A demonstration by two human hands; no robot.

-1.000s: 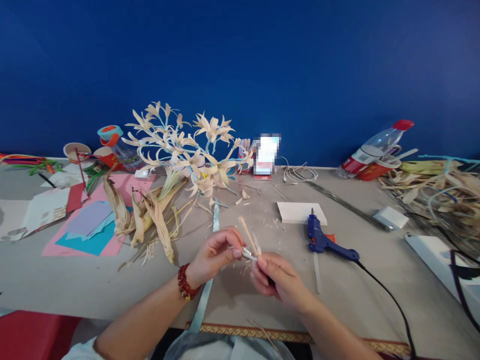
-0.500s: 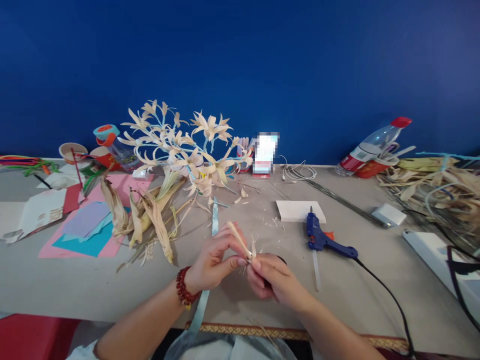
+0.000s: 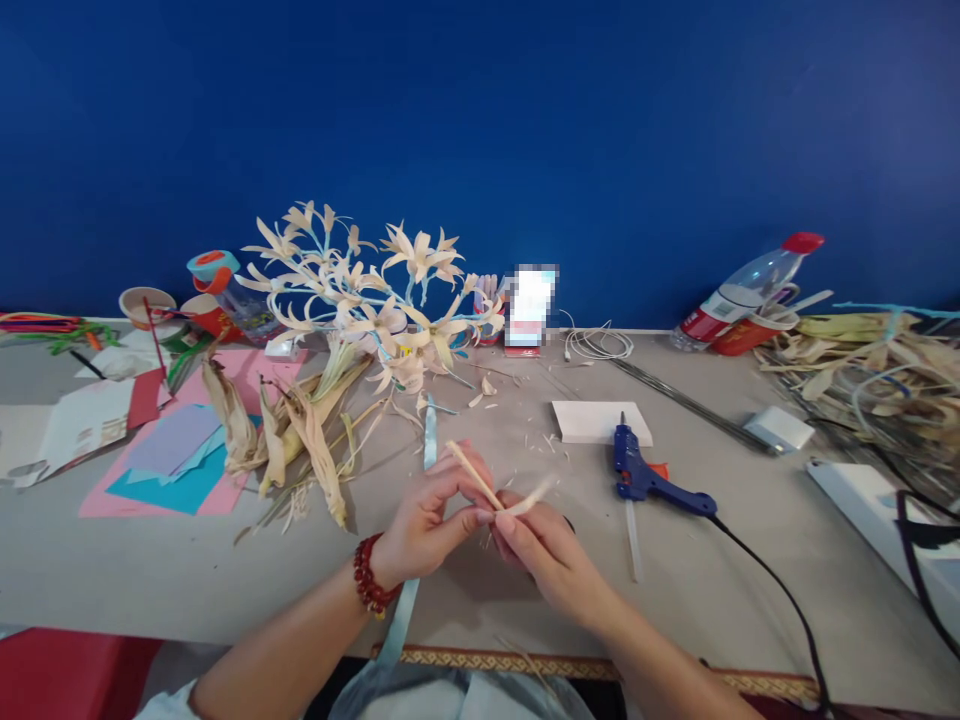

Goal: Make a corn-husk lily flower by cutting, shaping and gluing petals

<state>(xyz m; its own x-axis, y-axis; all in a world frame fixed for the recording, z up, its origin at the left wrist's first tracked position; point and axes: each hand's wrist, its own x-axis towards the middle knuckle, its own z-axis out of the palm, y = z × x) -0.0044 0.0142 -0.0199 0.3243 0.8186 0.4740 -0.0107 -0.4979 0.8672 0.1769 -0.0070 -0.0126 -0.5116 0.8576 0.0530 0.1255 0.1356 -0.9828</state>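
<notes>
My left hand [image 3: 439, 520], with a red bead bracelet at the wrist, is closed on a thin pale husk strip [image 3: 474, 474] that slants up to the left. Against its fingertips, my right hand [image 3: 541, 548] pinches the base of a second pale husk piece [image 3: 536, 495], which points up to the right. Both pieces meet between the fingertips. A dark object, mostly hidden, shows beside my right hand. Beyond the hands stands a branch of pale husk flowers [image 3: 386, 325] on light blue stems.
A blue glue gun [image 3: 637, 470] lies right of my hands by a white block [image 3: 592, 422]. Dried husks [image 3: 315, 450] and coloured paper [image 3: 176, 445] lie left. Farther right are a tilted bottle [image 3: 739, 290], wires, a power strip [image 3: 862, 510] and a husk pile. A phone [image 3: 529, 305] stands behind.
The husk piece at my right hand has swung from upright to leaning right. My right fingers have shifted slightly around it; my left hand has barely moved.
</notes>
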